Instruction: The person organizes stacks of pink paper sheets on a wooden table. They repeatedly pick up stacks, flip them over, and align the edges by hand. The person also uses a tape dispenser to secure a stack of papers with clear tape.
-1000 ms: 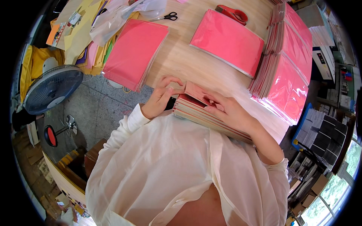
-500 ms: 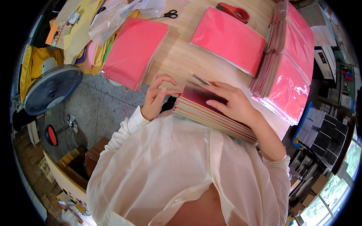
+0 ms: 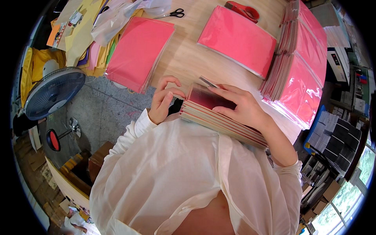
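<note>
Fingers of the left hand (image 3: 161, 102) curl apart beside the glossy, layered rectangular stack (image 3: 216, 119) at the near edge of the wood-grained table (image 3: 184, 53). Right hand (image 3: 247, 109) lies on top; its grip I cannot tell.

By the near edge of the counter (image 3: 186, 51), the left hand (image 3: 166, 100) curls its fingers loosely; the right hand (image 3: 239, 105) faces palm down, thumb spread, elbow bent.
</note>
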`<state>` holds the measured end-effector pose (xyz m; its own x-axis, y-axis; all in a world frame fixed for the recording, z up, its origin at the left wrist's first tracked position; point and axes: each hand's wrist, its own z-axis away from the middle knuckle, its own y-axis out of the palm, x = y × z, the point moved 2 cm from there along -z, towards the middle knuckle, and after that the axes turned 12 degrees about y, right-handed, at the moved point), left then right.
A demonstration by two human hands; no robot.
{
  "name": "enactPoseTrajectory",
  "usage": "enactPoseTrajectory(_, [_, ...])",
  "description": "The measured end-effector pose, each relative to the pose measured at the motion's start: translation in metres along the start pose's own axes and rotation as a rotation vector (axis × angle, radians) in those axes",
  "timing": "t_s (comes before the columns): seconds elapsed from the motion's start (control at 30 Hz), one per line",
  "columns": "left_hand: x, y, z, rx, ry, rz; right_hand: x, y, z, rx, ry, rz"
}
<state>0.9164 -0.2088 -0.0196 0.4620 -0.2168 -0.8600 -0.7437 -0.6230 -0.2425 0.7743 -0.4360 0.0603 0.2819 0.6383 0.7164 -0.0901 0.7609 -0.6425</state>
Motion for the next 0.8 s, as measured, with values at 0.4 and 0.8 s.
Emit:
enactPoseTrajectory(0.4, [0.005,0.002,0.002,0.019,-0.012,0.042,-0.002,0.001,0.0,-0.003,-0.005,0.005])
enactPoseTrajectory(0.8, [-0.002,0.011,-0.008,-0.032,-0.162,0.425,0.005,-0.004,-0.008,-0.081,-0.069,0.038])
